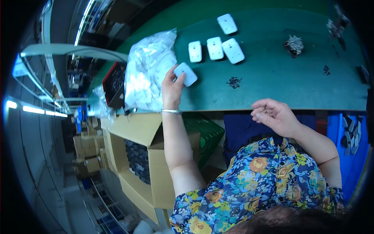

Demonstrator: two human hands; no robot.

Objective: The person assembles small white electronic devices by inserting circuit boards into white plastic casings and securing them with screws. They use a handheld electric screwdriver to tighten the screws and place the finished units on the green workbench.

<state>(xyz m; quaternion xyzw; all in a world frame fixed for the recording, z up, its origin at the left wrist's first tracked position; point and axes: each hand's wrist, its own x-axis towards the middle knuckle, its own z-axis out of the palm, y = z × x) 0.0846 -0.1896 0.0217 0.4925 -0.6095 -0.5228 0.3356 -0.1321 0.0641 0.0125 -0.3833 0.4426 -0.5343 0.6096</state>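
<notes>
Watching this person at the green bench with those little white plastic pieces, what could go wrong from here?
The left hand grips a white plastic piece only at its end, beside the bulging bag of white parts; it might slip, or the bag, close to the table edge, could slide off toward the open cardboard box. The loose pile of small dark screws lies unguarded, so a sweep of the empty right hand could scatter them.

Contents of the clear plastic bag (146, 74) remain indistinct; small dark parts (234, 82) on the green table (272, 89) are too small to identify.

plastic bag (146, 70) blocks left, bare mat (272, 84) right
</notes>
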